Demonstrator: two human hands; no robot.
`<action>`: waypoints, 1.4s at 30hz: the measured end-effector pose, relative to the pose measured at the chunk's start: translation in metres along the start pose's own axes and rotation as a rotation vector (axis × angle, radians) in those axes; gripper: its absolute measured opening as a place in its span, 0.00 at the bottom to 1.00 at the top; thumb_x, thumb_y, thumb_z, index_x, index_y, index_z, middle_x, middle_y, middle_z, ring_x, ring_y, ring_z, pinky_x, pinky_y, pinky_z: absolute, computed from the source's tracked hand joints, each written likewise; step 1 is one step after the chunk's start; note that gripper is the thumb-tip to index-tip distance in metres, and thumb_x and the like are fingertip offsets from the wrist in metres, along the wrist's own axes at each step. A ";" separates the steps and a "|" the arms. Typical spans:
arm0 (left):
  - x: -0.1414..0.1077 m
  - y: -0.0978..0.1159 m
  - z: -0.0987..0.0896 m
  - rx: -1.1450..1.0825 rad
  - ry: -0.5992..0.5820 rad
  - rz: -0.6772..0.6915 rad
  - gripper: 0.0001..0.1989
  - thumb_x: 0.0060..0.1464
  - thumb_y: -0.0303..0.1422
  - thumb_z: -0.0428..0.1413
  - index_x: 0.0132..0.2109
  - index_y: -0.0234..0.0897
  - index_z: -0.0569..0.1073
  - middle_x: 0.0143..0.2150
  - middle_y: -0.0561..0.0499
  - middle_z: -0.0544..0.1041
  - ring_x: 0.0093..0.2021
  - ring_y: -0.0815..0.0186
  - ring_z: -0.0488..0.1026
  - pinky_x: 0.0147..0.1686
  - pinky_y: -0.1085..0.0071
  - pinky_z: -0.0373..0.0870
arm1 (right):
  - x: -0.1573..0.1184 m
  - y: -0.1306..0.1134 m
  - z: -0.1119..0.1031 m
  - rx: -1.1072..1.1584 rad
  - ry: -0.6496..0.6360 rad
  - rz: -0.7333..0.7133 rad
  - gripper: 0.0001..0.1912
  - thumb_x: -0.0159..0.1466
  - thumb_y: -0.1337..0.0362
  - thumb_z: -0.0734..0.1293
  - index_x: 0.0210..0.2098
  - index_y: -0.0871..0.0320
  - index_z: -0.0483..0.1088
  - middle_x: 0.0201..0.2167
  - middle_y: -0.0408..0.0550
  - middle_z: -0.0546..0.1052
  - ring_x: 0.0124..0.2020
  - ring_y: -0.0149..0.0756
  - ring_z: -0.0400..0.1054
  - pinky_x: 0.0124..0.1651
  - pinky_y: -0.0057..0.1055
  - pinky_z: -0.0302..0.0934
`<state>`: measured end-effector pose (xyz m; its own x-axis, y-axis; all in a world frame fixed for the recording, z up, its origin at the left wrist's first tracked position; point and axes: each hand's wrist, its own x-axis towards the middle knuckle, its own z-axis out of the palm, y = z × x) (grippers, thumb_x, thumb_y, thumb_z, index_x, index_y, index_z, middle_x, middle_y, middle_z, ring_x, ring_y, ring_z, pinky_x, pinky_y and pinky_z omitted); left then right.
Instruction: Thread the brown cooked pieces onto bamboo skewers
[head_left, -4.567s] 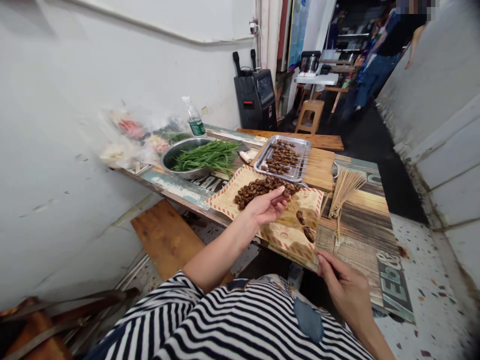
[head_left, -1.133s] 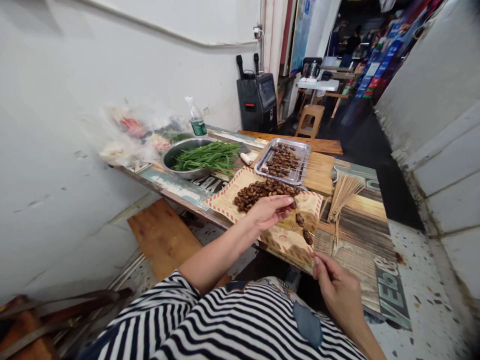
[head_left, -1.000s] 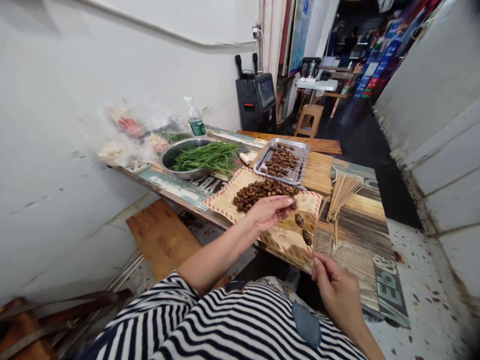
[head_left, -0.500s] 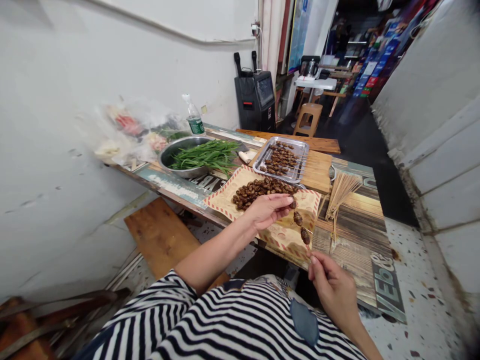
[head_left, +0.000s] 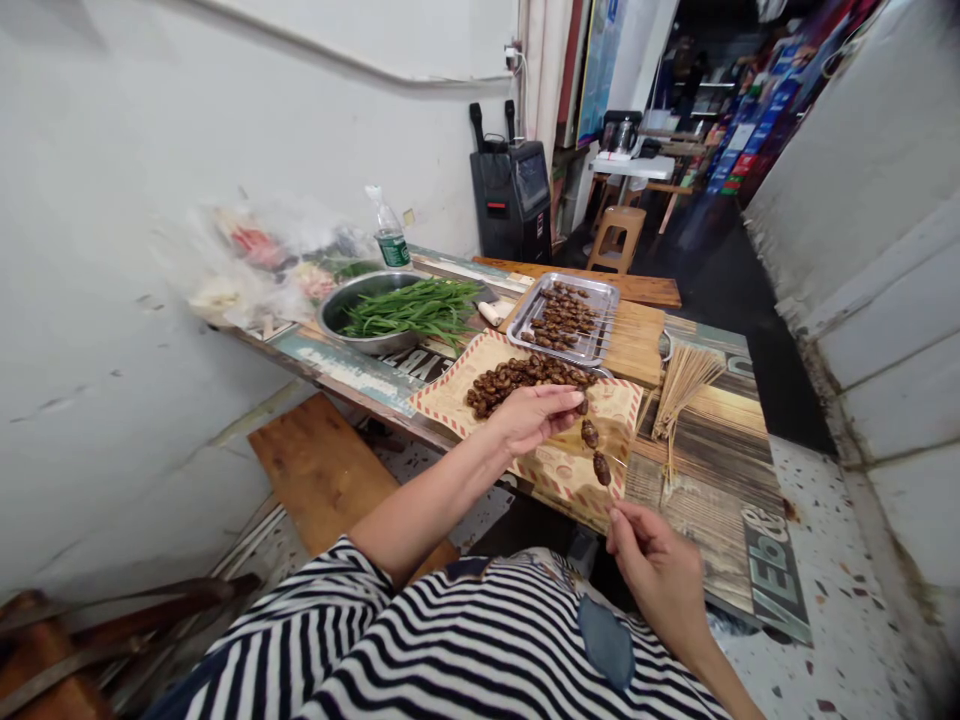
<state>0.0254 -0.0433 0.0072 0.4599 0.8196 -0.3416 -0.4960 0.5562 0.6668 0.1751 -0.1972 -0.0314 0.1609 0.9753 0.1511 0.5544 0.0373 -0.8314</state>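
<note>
Closed fingers of my right hand grip the lower end of a thin skewer. Two brown insect pupae are threaded on it, spaced apart. At the skewer's upper end my left hand pinches another brown pupa between thumb and fingertips; whether the tip is inside it I cannot tell. Just beyond my left hand lies a heap of loose pupae on patterned paper with a red striped border. Behind it, a metal tray holds several filled skewers.
Bare bamboo skewers lie fanned out on the right of the wooden table. A steel bowl of green leaves, a plastic bottle and plastic bags stand left. Beneath the tray is a wooden board.
Both my hands, with the skewer and its pupae, have shifted slightly to the left. The left hand keeps its pinch on the top pupa.
</note>
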 end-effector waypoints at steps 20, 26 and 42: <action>0.000 0.000 -0.003 -0.004 0.004 0.004 0.05 0.41 0.21 0.60 0.30 0.27 0.72 0.26 0.50 0.74 0.26 0.75 0.70 0.26 0.80 0.67 | 0.007 0.001 -0.005 -0.337 0.169 -0.247 0.15 0.62 0.57 0.58 0.35 0.59 0.73 0.25 0.48 0.77 0.24 0.32 0.70 0.28 0.27 0.63; 0.000 -0.002 -0.004 0.008 0.013 -0.003 0.05 0.42 0.21 0.60 0.30 0.28 0.72 0.26 0.50 0.73 0.25 0.76 0.69 0.27 0.79 0.66 | 0.008 -0.003 -0.005 -0.212 0.036 -0.153 0.16 0.64 0.58 0.55 0.35 0.60 0.70 0.16 0.41 0.69 0.17 0.29 0.64 0.24 0.25 0.59; 0.002 -0.006 -0.008 0.003 -0.031 0.037 0.07 0.42 0.23 0.60 0.33 0.29 0.72 0.28 0.51 0.74 0.26 0.75 0.70 0.27 0.79 0.66 | 0.007 0.007 -0.002 -0.035 -0.006 -0.020 0.14 0.62 0.57 0.58 0.37 0.59 0.70 0.16 0.41 0.68 0.18 0.28 0.61 0.22 0.23 0.57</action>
<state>0.0231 -0.0437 -0.0028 0.4641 0.8347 -0.2964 -0.5105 0.5255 0.6806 0.1820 -0.1904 -0.0351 0.1452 0.9757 0.1643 0.5855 0.0492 -0.8092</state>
